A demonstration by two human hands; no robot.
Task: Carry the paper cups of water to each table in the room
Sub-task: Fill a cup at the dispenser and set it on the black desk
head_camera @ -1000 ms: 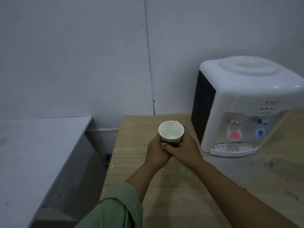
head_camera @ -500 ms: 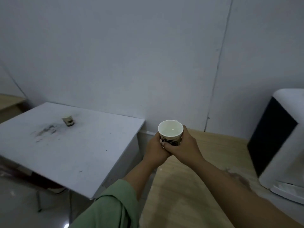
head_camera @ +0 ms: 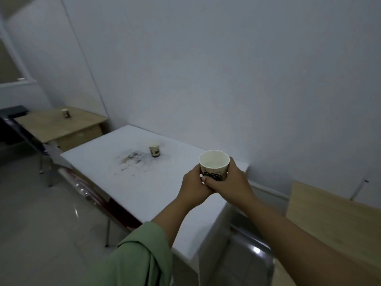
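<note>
I hold a white paper cup [head_camera: 214, 162] with a dark printed band upright in both hands, above the near right corner of a white table [head_camera: 156, 193]. My left hand [head_camera: 193, 186] wraps its left side and my right hand [head_camera: 233, 182] its right and front. A second paper cup [head_camera: 154, 149] stands on the white table near the wall, beside a dark smudge. A third paper cup [head_camera: 66, 113] stands on a wooden desk [head_camera: 57, 126] at the far left.
A wooden table edge [head_camera: 329, 213] shows at the right against the wall. A chair with a metal frame [head_camera: 47, 155] stands between the white table and the wooden desk. Shiny tiled floor [head_camera: 41, 223] lies at the left. A metal chair back [head_camera: 253, 248] is below my right arm.
The view has swung left: the water dispenser has left the frame, the white table fills the middle, and the far wooden desk with its cup has come into sight. Both hands still hold the cup.
</note>
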